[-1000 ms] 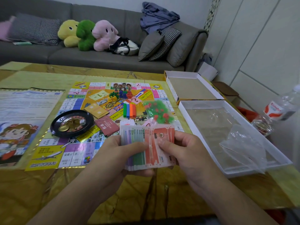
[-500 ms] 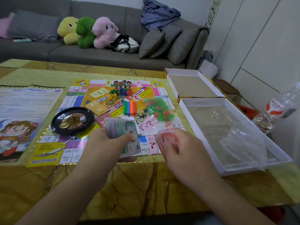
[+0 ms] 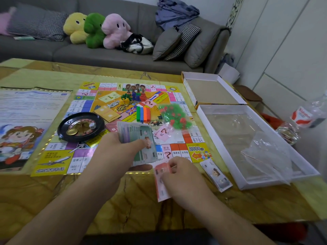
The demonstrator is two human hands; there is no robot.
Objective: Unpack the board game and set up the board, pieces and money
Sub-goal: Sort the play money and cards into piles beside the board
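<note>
L hand is gripping the money stack w/ fingers curled over the board, while R hand is pinching red notes against the tabletop.

Board flat on table; green-grey money stack above its near edge; red notes tilted off board; grey notes flat beside corner.

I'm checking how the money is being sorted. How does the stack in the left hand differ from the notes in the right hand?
The left stack is thick, fanned, mostly green and purple; the red notes are a thin bundle of one colour. The left hand holds its stack over the board; the right hand holds the red notes low at the table in front of it. Both are play money, held.
</note>
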